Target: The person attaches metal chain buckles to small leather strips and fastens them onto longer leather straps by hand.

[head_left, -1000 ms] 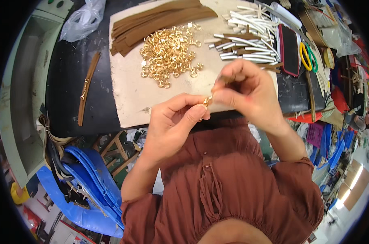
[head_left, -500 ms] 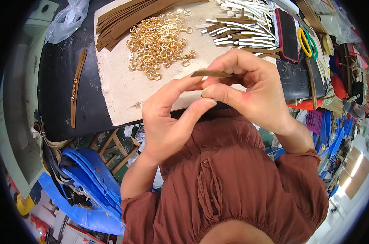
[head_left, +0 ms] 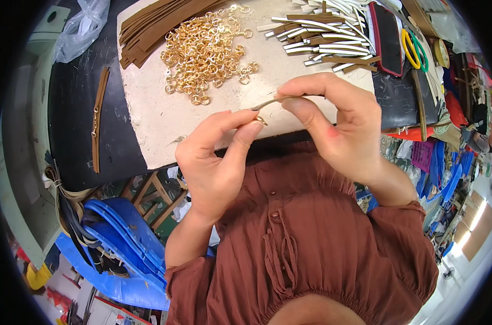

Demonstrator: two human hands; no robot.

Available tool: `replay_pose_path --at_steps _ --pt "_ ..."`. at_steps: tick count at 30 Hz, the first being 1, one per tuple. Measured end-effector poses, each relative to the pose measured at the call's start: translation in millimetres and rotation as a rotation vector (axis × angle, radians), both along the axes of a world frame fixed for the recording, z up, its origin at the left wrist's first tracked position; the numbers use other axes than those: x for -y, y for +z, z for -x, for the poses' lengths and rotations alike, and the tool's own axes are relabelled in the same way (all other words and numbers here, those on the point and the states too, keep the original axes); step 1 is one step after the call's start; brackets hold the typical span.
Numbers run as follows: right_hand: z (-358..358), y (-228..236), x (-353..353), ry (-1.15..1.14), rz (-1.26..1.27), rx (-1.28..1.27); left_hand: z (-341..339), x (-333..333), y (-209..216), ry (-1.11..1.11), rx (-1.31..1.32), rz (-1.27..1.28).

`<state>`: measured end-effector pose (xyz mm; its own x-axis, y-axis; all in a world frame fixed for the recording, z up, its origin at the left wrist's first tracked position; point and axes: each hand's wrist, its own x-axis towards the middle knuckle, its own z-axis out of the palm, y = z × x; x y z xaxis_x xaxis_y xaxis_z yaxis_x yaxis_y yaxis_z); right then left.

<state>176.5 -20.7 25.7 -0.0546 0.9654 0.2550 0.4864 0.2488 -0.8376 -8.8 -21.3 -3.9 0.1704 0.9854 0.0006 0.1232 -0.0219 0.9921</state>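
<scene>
Between finger and thumb, my left hand (head_left: 216, 157) pinches a small gold metal ring piece (head_left: 261, 119) together with one end of a narrow brown strap (head_left: 269, 102). The strap bows slightly across to my right hand (head_left: 341, 122), whose thumb and forefinger grip its other part. Both hands are raised over the table's near edge. Beyond them lies a pile of gold ring hardware (head_left: 202, 51) on a pale board (head_left: 148, 122). How the held ring joins the strap is hidden by my left fingers.
Wide brown strips (head_left: 148, 32) lie at the board's far left, and short brown-and-white strips (head_left: 327, 40) at its far right. A finished-looking strap with gold hardware (head_left: 98, 122) rests on the black table. A red-cased phone (head_left: 386, 40) and yellow-and-green-handled scissors (head_left: 414, 50) are at right.
My hands have moved apart, left hand leftward. More of the strap shows between them, and the gold ring has come into sight at my left fingertips.
</scene>
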Motion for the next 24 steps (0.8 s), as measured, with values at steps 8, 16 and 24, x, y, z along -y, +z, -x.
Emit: replay_pose_path --at_steps 8,16,24 --pt "-6 11 2 0.113 -0.243 0.298 -8 0 5 0.110 0.439 0.134" --pt "-1 7 2 0.058 -0.538 0.377 -12 4 -1 0.231 0.422 0.010" --pt "5 2 2 0.058 -0.567 0.419 -15 0 -2 0.257 -0.084 -0.575"
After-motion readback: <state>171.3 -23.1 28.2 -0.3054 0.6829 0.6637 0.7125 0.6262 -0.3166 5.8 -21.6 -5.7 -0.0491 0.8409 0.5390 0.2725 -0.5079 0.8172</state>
